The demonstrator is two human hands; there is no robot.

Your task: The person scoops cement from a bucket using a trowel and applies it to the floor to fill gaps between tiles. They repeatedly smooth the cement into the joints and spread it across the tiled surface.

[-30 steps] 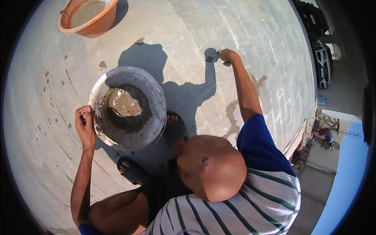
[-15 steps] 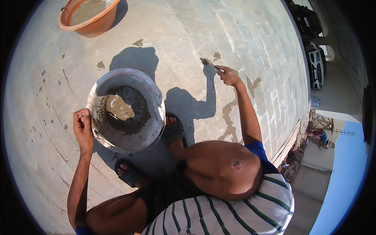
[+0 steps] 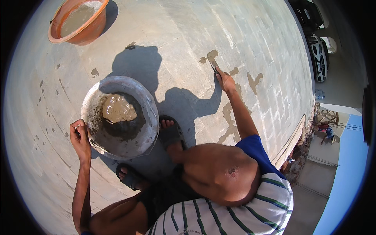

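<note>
The right hand (image 3: 226, 81) is closed around the handle of a small trowel (image 3: 212, 62), its fingers folded in. The trowel points away from the person and a little to the left, its blade lying just beyond the knuckles, at a damp patch (image 3: 214, 54) on the paved floor (image 3: 184, 58). Whether the blade presses on the floor or hangs slightly above it, I cannot tell.

The left hand (image 3: 80, 140) is at the left edge of a pale, smeared bucket (image 3: 148, 135), with the fingers curled and the thumb up against the rim. Whether the fingertips pinch the rim is not clear. The bucket lies between the two hands, right beside the left one and well apart from the right one. Inside it is wet grey-brown mortar (image 3: 118, 108), part in sun and part in shade.

The person's feet, in dark sandals (image 3: 132, 179), are close to the near side of the bucket, and a bare knee (image 3: 219, 172) rises at the right. Farther ahead, to the left, an orange tub (image 3: 84, 36) holds murky liquid. More damp patches spot the floor near the right forearm, and two cars are parked at the far right.
</note>
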